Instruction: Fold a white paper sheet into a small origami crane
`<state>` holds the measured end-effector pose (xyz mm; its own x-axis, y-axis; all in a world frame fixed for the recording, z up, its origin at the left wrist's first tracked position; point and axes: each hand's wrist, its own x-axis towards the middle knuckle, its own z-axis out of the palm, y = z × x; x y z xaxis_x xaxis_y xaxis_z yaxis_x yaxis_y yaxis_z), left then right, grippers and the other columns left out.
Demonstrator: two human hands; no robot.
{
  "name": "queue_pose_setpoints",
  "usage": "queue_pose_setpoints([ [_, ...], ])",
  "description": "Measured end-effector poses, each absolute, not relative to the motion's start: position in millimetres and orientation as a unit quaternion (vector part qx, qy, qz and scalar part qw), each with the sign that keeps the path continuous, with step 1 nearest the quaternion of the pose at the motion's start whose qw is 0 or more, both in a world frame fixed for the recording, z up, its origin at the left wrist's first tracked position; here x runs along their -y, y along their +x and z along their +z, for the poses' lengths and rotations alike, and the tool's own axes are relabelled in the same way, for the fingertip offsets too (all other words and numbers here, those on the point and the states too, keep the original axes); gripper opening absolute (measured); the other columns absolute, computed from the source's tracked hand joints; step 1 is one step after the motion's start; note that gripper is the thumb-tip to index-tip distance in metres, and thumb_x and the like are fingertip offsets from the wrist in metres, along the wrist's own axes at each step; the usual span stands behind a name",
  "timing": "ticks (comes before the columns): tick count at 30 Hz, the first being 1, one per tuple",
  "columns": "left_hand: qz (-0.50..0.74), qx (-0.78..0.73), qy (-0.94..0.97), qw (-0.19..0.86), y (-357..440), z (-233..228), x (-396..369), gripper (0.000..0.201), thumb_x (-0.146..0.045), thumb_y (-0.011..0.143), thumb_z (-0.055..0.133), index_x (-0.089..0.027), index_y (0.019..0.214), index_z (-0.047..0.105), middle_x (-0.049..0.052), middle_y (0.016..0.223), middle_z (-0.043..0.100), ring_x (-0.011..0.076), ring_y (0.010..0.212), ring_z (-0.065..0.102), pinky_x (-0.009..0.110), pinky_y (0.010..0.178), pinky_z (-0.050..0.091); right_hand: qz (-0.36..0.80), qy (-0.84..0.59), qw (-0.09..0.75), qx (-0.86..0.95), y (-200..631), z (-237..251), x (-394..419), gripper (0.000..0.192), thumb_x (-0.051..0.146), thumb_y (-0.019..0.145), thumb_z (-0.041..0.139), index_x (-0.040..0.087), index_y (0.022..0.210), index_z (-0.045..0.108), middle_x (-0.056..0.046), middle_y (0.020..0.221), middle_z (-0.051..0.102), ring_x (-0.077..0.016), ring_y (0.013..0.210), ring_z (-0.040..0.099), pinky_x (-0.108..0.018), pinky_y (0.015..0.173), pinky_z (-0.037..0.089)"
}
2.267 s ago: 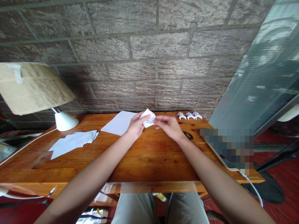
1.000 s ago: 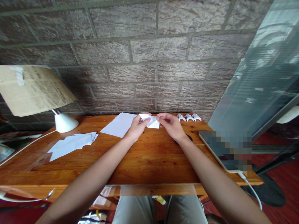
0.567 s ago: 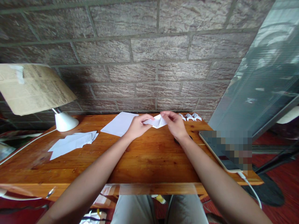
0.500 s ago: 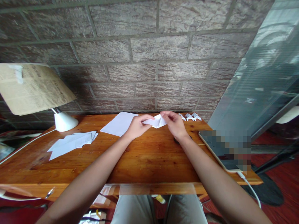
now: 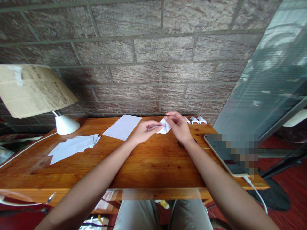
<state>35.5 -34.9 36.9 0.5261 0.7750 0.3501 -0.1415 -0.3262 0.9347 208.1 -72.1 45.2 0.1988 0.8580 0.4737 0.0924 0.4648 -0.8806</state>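
Here, hands: left hand and right hand both pinch a small folded white paper piece.
Place: above the wooden worktop.

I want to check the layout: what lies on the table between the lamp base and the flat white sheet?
Only bare wood of the table separates lamp base and flat white sheet, head view.

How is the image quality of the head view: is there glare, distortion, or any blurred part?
Head view: soft daylight, no hard shadows; the glossy orange-brown wooden table shows mild sheen. Wide-angle distortion bends the brick courses and the table's edges. A pixelated block hides part of the flat grey device at right. The small folded white paper between left hand and right hand is sharp but overexposed.
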Motion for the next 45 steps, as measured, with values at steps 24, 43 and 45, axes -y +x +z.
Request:
queue_pose_setpoints([
  [24,0.504,-0.283,0.656,0.485,39.6,40.6,41.3,0.027,-0.043,0.072,0.075,-0.017,0.078,0.074,0.002,0.073,0.071,0.0146,0.067,0.059,0.023,0.06,0.045,0.237,-0.442,0.601,0.622,204.0,40.7,75.3,0.034,0.053,0.076,0.072,0.021,0.086,0.075,-0.006,0.087,0.076,-0.0206,0.073,0.068,-0.033,0.07,0.055],
  [43,0.483,-0.205,0.518,0.675,38.8,35.3,29.4,0.039,-0.044,0.068,0.081,-0.014,0.091,0.074,0.009,0.092,0.076,0.0218,0.089,0.07,0.034,0.083,0.054,0.207,-0.443,0.627,0.607,205.1,41.4,77.3,0.027,0.045,0.079,0.069,0.018,0.083,0.072,-0.005,0.08,0.073,-0.017,0.069,0.065,-0.028,0.066,0.053],
  [45,0.482,-0.206,0.511,0.682,38.9,34.9,28.7,0.037,-0.041,0.068,0.081,-0.014,0.092,0.073,0.008,0.092,0.076,0.02,0.087,0.07,0.034,0.084,0.053,0.202,-0.438,0.626,0.612,204.7,40.3,77.1,0.026,0.044,0.08,0.069,0.018,0.083,0.071,-0.004,0.079,0.073,-0.0168,0.068,0.065,-0.027,0.064,0.052],
])
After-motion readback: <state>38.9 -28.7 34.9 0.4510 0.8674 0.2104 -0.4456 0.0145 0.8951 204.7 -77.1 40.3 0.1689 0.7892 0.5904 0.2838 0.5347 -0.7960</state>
